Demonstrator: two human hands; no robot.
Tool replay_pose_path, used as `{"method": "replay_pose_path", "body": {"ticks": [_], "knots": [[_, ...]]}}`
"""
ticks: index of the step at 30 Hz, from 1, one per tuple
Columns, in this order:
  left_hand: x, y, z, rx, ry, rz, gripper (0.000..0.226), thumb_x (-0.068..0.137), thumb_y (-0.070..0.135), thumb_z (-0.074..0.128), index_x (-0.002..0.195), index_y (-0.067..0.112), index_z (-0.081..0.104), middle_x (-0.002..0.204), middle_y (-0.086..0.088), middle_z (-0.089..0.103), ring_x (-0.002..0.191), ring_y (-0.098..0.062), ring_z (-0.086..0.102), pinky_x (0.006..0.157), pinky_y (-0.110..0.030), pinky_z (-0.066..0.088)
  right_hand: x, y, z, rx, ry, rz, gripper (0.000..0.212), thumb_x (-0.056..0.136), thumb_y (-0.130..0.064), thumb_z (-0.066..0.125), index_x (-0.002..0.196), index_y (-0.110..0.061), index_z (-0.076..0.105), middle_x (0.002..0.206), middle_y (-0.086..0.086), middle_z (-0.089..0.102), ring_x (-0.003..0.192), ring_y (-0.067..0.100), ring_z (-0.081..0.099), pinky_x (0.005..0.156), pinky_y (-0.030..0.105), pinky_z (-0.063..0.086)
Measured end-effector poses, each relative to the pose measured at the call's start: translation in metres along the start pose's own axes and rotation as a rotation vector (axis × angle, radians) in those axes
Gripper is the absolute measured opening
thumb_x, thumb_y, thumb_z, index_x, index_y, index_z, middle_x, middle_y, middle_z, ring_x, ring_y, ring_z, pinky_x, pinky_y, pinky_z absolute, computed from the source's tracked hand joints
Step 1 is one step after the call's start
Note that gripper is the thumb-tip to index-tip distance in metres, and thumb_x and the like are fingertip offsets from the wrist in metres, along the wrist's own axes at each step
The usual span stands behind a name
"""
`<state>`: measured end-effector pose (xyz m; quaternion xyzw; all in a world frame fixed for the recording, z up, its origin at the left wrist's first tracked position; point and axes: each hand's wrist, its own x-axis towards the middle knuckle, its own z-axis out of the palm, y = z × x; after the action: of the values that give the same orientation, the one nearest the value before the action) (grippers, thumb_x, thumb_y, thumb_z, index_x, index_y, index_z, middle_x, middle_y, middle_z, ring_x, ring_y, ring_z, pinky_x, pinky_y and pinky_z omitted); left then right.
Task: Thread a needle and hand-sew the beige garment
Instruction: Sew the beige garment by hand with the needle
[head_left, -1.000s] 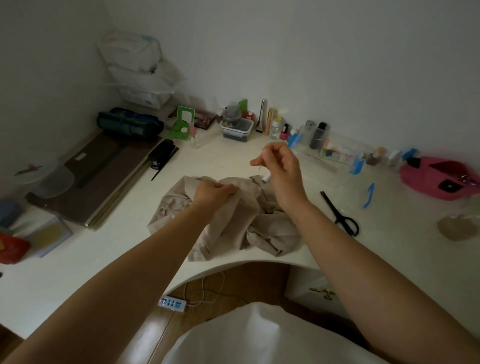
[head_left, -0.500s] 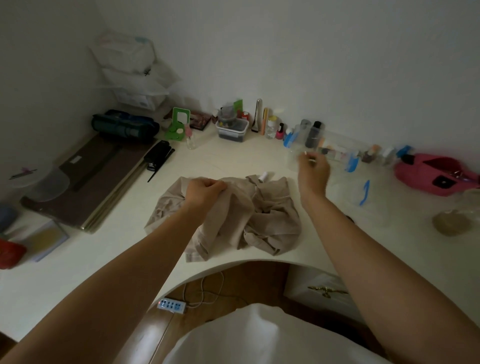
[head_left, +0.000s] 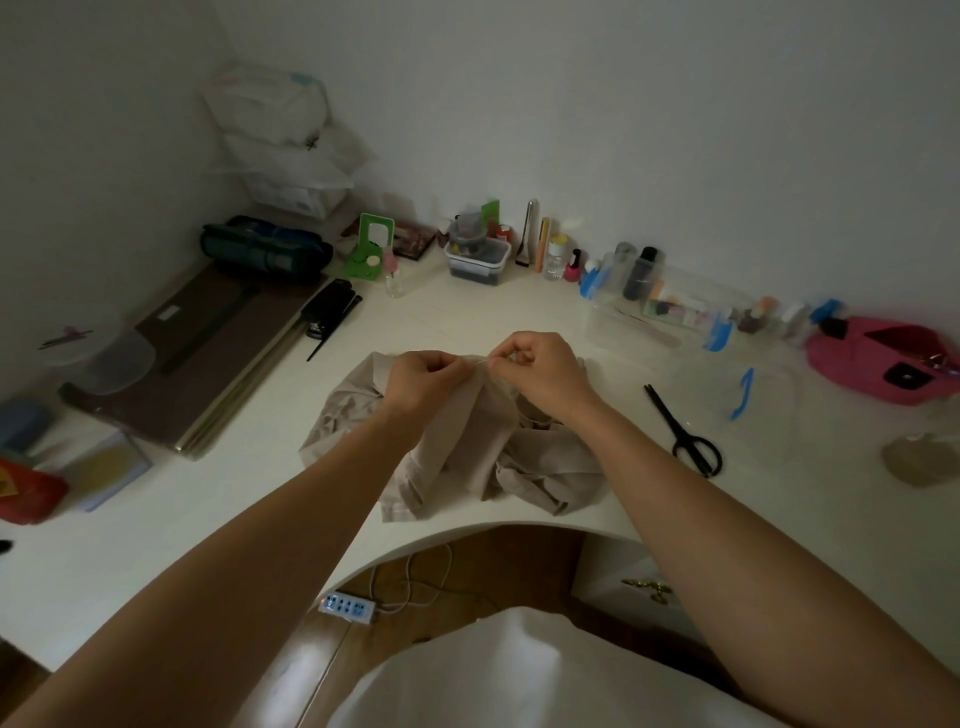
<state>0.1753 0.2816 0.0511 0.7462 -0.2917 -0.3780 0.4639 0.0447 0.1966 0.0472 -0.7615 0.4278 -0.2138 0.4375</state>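
The beige garment (head_left: 467, 452) lies crumpled on the white desk (head_left: 208, 499), near its curved front edge. My left hand (head_left: 423, 376) pinches a raised fold at the garment's far edge. My right hand (head_left: 540, 371) is right beside it, fingertips pinched on a thin needle (head_left: 480, 364) that pokes toward the left hand at the fold. A pale thread seems to trail from the needle; it is too fine to follow. The two hands nearly touch.
Black scissors (head_left: 685, 431) lie right of the garment. A clear box (head_left: 670, 312), small bottles and a pink pouch (head_left: 888, 364) line the back right. A black stapler (head_left: 332, 312), dark boards (head_left: 208, 353) and a green roll (head_left: 265, 254) sit left. A power strip (head_left: 347, 609) is on the floor.
My right hand swung out to the right with the thread, then came back to the fold beside my left hand. My left hand kept its grip on the garment.
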Motion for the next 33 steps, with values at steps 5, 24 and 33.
{"method": "replay_pose_path", "body": {"ticks": [5,24,33], "knots": [[0.009,-0.006,-0.002,-0.019,0.04,-0.015,0.015,0.088,0.025,0.068,0.09,0.011,0.073,0.091,-0.007,0.07,0.088,-0.02,0.064,0.077,-0.028,0.055,0.001,0.003,-0.017,0.241,0.168,0.099,0.009,0.09,-0.019,0.068,0.092,-0.011,0.071,0.079,-0.002,0.067,0.071,0.009,0.059,0.067,0.017,0.049],[0.011,-0.011,-0.002,-0.012,0.129,-0.041,0.016,0.091,0.023,0.062,0.092,0.009,0.071,0.085,-0.004,0.066,0.075,-0.013,0.058,0.06,-0.019,0.046,0.002,0.019,-0.037,0.542,0.711,0.226,0.008,0.089,-0.009,0.061,0.082,-0.012,0.061,0.074,-0.006,0.057,0.064,0.004,0.048,0.056,0.01,0.042],[0.003,-0.007,-0.003,-0.079,0.002,0.039,0.014,0.092,0.017,0.058,0.091,0.006,0.067,0.078,-0.001,0.063,0.071,-0.01,0.057,0.053,-0.011,0.047,-0.004,0.011,-0.03,0.471,0.461,0.268,0.034,0.094,-0.007,0.051,0.126,-0.016,0.059,0.09,-0.013,0.052,0.079,0.004,0.05,0.063,0.02,0.048]]}}
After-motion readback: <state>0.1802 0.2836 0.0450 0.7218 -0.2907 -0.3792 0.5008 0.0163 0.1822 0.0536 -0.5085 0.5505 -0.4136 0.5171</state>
